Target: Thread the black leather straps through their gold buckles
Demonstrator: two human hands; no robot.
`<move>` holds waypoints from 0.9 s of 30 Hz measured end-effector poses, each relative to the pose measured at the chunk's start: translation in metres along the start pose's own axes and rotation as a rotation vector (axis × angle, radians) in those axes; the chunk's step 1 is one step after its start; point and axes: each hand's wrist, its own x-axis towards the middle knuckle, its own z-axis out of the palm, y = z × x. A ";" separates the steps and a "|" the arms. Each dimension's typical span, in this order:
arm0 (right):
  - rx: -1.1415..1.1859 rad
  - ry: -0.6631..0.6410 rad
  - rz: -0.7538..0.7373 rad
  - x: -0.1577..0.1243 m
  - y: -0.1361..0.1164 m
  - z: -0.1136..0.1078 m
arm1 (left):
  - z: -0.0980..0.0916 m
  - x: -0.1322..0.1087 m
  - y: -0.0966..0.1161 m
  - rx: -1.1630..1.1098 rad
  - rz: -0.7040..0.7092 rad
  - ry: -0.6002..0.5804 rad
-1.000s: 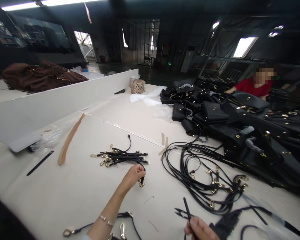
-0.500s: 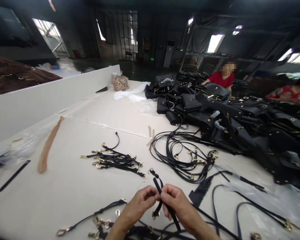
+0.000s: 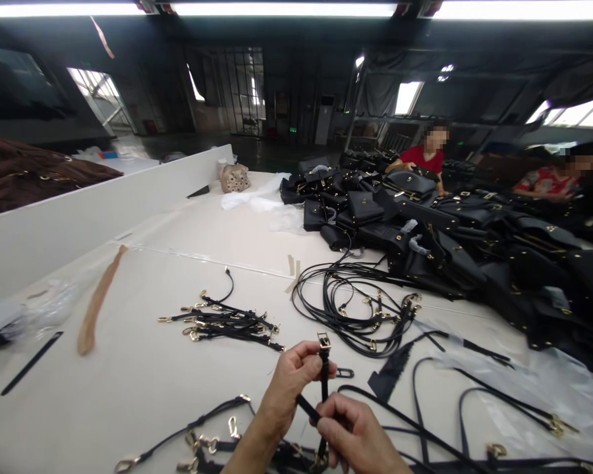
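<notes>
Between my two hands is a short black strap [image 3: 325,376] with a gold buckle at its upper end. My left hand [image 3: 296,375] is closed on the strap just below the buckle [image 3: 324,341], which points up and away from me. Lower down, my right hand [image 3: 350,431] pinches the strap together with a flat black strip [image 3: 307,408] that slants toward my left palm. A small dark slotted piece [image 3: 344,373] shows just right of my left fingertips; whether it is attached cannot be made out. Under my wrists lie more black straps with gold clasps [image 3: 233,428].
A bunch of short buckled straps [image 3: 232,322] lies beyond my hands to the left. Coiled long straps [image 3: 346,309] are to the right, before a heap of black handbags [image 3: 370,207]. Clear plastic [image 3: 538,395] covers the right side. Two people sit behind the heap.
My left hand has moved up the strap to near the buckle, which now stands upright. My right hand has shifted slightly lower. The view has tilted up, showing ceiling lights.
</notes>
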 end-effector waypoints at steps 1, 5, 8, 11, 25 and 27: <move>0.017 0.003 -0.005 -0.002 0.000 0.000 | 0.002 0.000 0.000 -0.003 -0.006 0.001; 0.068 0.014 -0.011 -0.006 0.002 0.002 | 0.008 -0.002 0.000 -0.035 -0.010 -0.029; 0.073 0.022 -0.004 -0.007 0.005 0.003 | 0.013 -0.005 -0.002 -0.034 0.033 -0.058; 0.069 0.020 0.017 -0.009 0.008 0.003 | 0.017 -0.007 -0.005 -0.032 0.073 -0.045; 0.199 0.160 -0.068 -0.038 -0.023 -0.063 | 0.020 -0.023 0.012 0.088 0.011 -0.192; 0.210 0.144 -0.066 -0.039 -0.028 -0.066 | 0.020 -0.024 0.011 0.073 -0.012 -0.210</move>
